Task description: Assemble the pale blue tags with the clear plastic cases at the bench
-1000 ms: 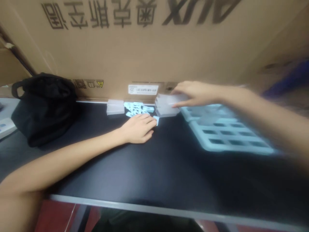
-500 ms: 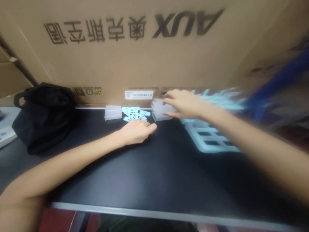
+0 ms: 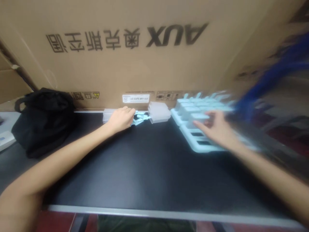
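My left hand (image 3: pixel 122 118) is over the left side of a pile of small light-blue plastic pieces (image 3: pixel 141 118), fingers curled down and close together; whatever they pinch is hidden. A clear plastic box or cover (image 3: pixel 107 115) sticks out behind that hand. To the right of the pile, a stack of cloudy clear plastic covers (image 3: pixel 158 112) is standing untouched. My right hand (image 3: pixel 218 127), smeared by motion, is above a light-blue ice-pop mould tray (image 3: pixel 196 148). Its thumb and fingers are apart, with nothing visible between them. Blocky cups with upright sticks (image 3: pixel 191 104) fill the tray's far part.
A large brown carton (image 3: pixel 101 71) walls off the back of the black table (image 3: pixel 135 174). A black bag (image 3: pixel 44 122) sits at the left, with a white object (image 3: pixel 7 140) beside it. A blue frame (image 3: pixel 270 77) rises at the right.
My right hand has left the stack of clear covers and moved right, over the mould tray. My left hand has shifted left and back, over the left side of the light-blue pieces.
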A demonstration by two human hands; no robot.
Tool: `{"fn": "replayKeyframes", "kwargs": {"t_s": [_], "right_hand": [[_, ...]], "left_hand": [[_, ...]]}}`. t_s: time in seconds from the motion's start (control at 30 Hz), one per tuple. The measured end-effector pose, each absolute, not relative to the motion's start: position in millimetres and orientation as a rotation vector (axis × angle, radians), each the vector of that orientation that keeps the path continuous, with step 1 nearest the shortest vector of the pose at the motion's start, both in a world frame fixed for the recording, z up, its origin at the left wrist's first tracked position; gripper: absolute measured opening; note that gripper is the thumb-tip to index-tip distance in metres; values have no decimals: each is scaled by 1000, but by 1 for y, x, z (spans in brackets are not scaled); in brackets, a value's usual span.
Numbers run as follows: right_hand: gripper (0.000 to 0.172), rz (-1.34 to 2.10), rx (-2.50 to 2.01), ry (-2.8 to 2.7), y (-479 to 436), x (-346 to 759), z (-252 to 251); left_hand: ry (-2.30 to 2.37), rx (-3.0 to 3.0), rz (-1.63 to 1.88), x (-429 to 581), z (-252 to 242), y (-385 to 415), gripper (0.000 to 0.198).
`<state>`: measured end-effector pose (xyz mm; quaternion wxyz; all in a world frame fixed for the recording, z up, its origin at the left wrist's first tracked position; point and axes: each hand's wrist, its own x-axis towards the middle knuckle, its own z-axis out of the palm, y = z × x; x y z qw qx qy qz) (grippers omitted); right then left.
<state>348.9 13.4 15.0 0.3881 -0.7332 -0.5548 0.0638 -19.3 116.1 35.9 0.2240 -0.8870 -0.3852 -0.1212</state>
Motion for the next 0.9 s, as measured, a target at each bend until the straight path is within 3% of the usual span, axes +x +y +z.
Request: {"fn": "replayKeyframes", "kwargs": {"t_s": [0.1,0.23,0.33,0.53,0.9], "right_hand": [[70,163,-1929,-1373,23,350,10],[55,191,-2120,-1595,29,354,10],[60,129,-2172,-1699,32,357,5],[52,-57,-2117,-1629,33,358,-1],[30,52,-1817,-1613,26,341,38]], "left_hand": [[-881,-2519,-344,-9,28,97,16],[-641,-2610,-290,8,14,71,16],[-593,-2641,-304,13,6,64,16],[-705,-2860,-474,4,-2,77,12],[-663,-2913,-539,2,-4,78,11]]}}
